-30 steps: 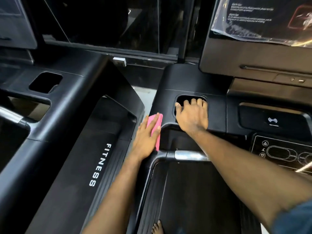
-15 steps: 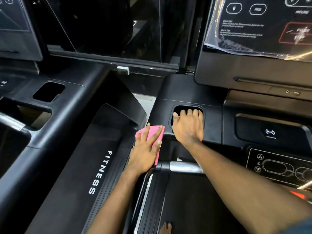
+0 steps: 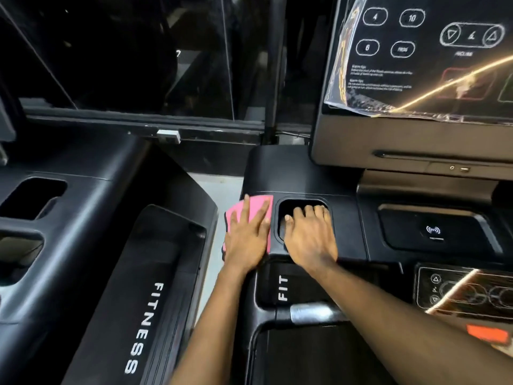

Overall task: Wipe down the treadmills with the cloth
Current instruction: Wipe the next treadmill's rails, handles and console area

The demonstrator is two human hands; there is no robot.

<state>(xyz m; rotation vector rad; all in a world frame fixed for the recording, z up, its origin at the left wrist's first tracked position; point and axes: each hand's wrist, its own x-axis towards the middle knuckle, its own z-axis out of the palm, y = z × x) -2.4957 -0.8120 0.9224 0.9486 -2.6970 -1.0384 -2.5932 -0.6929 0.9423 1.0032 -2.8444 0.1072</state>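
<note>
One console (image 3: pixel 277 168) corner under way: L hand (image 3: pixel 244 240), fingers straight, presses cloth (image 3: pixel 256 202) flat there; R hand (image 3: pixel 308 240) rests relaxed over cup holder (image 3: pixel 288 204). Screen (image 3: pixel 416 65), 2nd treadmill (image 3: pixel 138 273) prob. yet to do.

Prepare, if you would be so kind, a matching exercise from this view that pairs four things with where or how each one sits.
Things:
1. pink cloth
2. right hand
3. plastic film
4. silver grip

Places or states:
A. wrinkled over the display panel
B. under the flat left hand, on the left edge of the console
C. just below the letters FIT
D. fingers reaching into the cup-holder recess

Pairs: 1-B; 2-D; 3-A; 4-C.
</note>
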